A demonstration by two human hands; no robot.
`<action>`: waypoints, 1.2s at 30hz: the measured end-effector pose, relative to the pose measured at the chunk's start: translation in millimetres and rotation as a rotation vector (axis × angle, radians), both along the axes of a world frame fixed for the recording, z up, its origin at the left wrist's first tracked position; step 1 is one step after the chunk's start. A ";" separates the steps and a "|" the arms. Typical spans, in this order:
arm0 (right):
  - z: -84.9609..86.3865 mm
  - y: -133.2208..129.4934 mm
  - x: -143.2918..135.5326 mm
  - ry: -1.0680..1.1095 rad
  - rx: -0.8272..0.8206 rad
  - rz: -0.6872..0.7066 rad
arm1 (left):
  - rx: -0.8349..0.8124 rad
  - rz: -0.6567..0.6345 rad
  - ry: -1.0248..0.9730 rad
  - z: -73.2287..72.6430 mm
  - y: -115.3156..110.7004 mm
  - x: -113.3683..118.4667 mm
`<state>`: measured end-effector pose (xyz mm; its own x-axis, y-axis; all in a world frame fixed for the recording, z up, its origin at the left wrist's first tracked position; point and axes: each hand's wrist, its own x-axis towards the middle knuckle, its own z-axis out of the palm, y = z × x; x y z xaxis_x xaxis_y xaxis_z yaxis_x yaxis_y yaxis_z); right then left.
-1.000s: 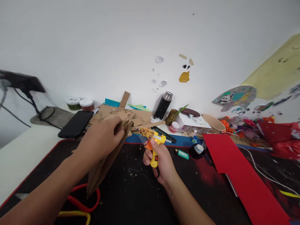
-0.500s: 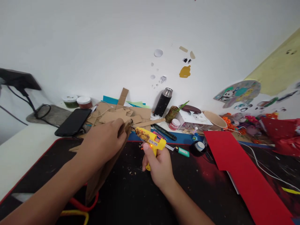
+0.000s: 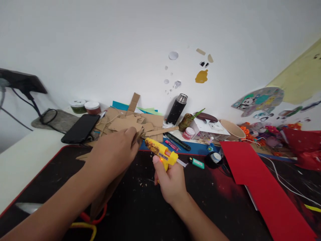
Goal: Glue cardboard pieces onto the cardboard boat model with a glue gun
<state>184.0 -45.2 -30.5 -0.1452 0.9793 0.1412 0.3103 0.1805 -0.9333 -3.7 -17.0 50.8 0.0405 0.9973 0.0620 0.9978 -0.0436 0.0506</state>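
My left hand point(image 3: 114, 152) is closed on a folded brown cardboard piece point(image 3: 106, 197), which hangs below it over the dark mat. Wrapped round the handle of a yellow glue gun point(image 3: 160, 150) is my right hand point(image 3: 172, 179). The gun's stained front end points up and left, close to the cardboard's upper edge beside my left fingers; its very tip is hard to make out. A small red light glows on the gun, and a glue stick point(image 3: 182, 163) sticks out of its back.
Cardboard scraps point(image 3: 125, 124), a black flask point(image 3: 177, 110) and a white box point(image 3: 209, 130) line the wall. Red card point(image 3: 265, 190) lies right, a green lighter point(image 3: 197, 163) mid-right. Scissors with red and yellow handles point(image 3: 94, 217) lie lower left. A black phone point(image 3: 80, 129) is at left.
The view has shifted slightly, so the background sits a little further right. The glue gun's front end has tilted and come slightly away from the cardboard edge. Both hands keep their holds.
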 end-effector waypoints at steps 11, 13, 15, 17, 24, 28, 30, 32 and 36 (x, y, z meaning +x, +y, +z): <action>6.3 -0.9 -2.1 -0.085 0.045 -0.033 | 0.027 0.000 -0.013 0.5 -2.8 1.4; 6.7 -1.0 -2.2 -0.094 0.048 -0.035 | 0.017 0.002 -0.004 1.8 -2.8 2.4; 6.8 -1.0 -2.4 -0.099 0.048 -0.037 | -0.006 0.001 0.015 3.4 -3.1 3.3; 6.8 -1.0 -2.5 -0.100 0.046 -0.036 | -0.028 0.005 0.032 4.8 -3.7 3.9; 6.4 -1.5 -1.9 -0.089 0.041 -0.043 | -0.043 0.005 0.045 6.3 -4.3 4.0; 7.0 -1.8 -1.8 -0.110 0.037 -0.050 | -0.037 0.011 0.062 6.0 -3.6 4.1; 8.0 -2.2 -2.0 -0.127 0.043 -0.052 | -0.031 0.006 0.062 6.1 -3.8 4.1; 9.6 -2.9 -2.2 -0.150 0.047 -0.050 | -0.036 0.008 0.061 6.7 -4.4 4.2; 13.0 -4.1 -2.6 -0.190 0.043 -0.054 | -0.014 -0.001 0.052 7.7 -6.2 4.7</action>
<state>181.4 -49.3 -17.5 -0.1209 0.9800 0.1579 0.4906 0.1973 -0.8488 1.0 -23.2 58.6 0.0440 0.9980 0.0463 0.9990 -0.0440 -0.0005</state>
